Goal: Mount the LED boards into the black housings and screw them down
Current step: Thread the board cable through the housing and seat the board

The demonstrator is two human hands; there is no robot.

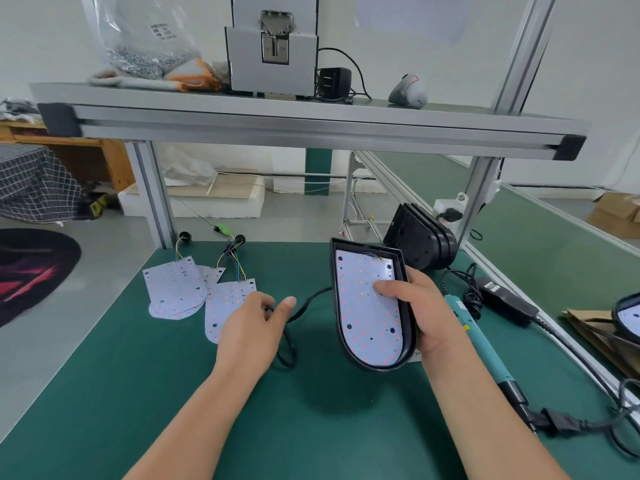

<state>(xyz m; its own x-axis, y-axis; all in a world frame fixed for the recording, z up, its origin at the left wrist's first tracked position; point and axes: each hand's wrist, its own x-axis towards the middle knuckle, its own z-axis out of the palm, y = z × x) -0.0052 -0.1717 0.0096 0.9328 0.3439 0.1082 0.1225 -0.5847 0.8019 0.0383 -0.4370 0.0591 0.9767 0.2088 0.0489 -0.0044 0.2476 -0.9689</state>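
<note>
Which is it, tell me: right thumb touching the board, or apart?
Touching. The head view shows the thumb of the right hand lying flat on the board inside the housing.

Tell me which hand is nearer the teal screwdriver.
Right. The right hand, gripping the housing, sits just left of the screwdriver; the left hand is farther left, by the loose LED boards.

We see an LED board (367,306) seated in the housing (338,306), which our right hand (433,317) holds over the table (311,427). Loose boards (176,289) lie to the left. Our left hand (249,327) is just right of them, seemingly at a cable (311,299). The screwdriver (481,344) lies right of the housing, and spare housings (420,237) stand behind it.
</note>
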